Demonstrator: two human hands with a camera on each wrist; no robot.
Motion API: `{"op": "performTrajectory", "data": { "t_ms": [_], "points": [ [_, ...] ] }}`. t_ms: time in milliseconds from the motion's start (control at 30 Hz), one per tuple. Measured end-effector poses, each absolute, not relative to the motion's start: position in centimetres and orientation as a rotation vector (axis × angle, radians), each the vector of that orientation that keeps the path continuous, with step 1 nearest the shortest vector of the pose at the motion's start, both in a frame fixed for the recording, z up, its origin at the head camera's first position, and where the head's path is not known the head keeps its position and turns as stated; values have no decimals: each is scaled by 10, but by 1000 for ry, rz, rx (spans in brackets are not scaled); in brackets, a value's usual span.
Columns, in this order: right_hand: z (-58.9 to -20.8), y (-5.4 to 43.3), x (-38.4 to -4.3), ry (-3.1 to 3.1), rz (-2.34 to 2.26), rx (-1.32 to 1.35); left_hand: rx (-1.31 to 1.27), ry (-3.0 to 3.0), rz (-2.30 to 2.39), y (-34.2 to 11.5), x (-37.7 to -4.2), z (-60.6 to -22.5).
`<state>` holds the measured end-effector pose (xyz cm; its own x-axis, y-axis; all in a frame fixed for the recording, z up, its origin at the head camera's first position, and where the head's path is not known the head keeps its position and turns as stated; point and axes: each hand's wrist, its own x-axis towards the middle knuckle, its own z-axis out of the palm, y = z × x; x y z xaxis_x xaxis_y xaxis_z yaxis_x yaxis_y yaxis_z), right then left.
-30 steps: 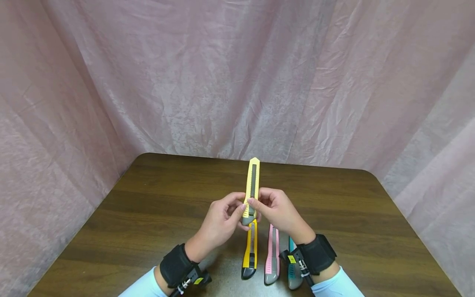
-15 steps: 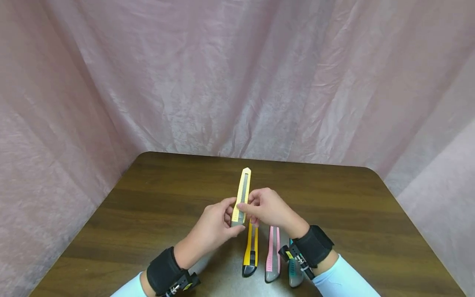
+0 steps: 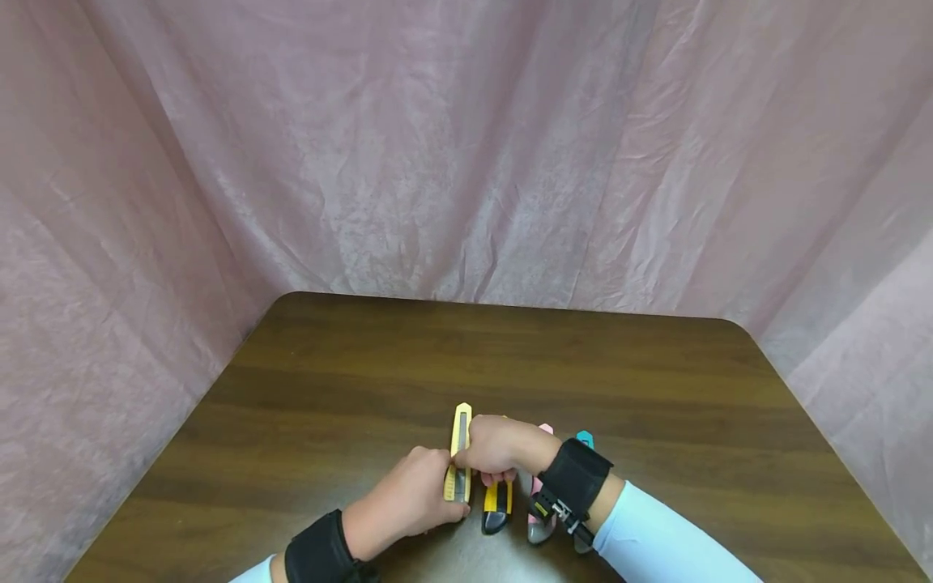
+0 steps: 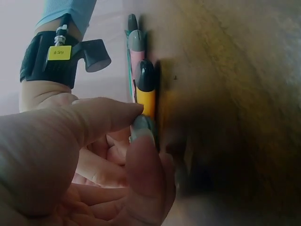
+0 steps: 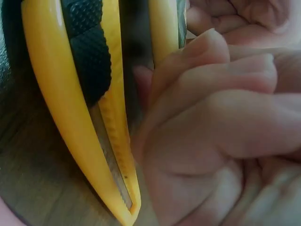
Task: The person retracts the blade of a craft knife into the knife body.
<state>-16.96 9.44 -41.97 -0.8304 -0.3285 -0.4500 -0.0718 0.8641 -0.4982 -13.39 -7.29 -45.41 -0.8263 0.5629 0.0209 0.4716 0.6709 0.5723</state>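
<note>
Both hands hold a pale yellow utility knife (image 3: 462, 429) low over the table, its pointed end facing away. My left hand (image 3: 411, 495) grips its near part from the left, and the left wrist view has thumb and fingers about the grey end (image 4: 142, 125). From the right, my right hand (image 3: 504, 445) pinches its middle. Directly beside lies a yellow-and-black utility knife (image 3: 498, 510), partly under the right hand; its black slider (image 5: 89, 52) shows large in the right wrist view. Whether the pale knife touches the table is hard to tell.
Right of the yellow-and-black knife lie a pink-and-grey utility knife (image 3: 540, 530) and a teal one (image 3: 585, 438), both partly covered by the right wrist and its strap. The brown wooden table (image 3: 350, 364) ends at a pink curtain (image 3: 437, 162).
Both hands have brought the pale yellow knife down and slightly left, from above the yellow-and-black knife to its left side. The other knives lie much as before.
</note>
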Motion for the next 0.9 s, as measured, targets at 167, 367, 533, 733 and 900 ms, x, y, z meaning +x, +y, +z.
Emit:
{"op": "performTrajectory", "data": {
  "t_ms": [167, 367, 533, 733, 900],
  "points": [
    [-419, 91, -167, 2480, -567, -261, 873, 2755, 792, -71, -131, -453],
    [-424, 90, -168, 2499, -505, -249, 873, 2751, 729, -70, -128, -451],
    [-429, 91, -166, 2515, -487, -237, 858, 2742, 720, -68, -126, -453],
    [-429, 93, -164, 2527, -496, -253, 824, 2735, 746, -67, -125, -457],
    [-426, 97, -165, 2550, -556, -279, 827, 2701, 787, -69, -125, -458]
  ]
}}
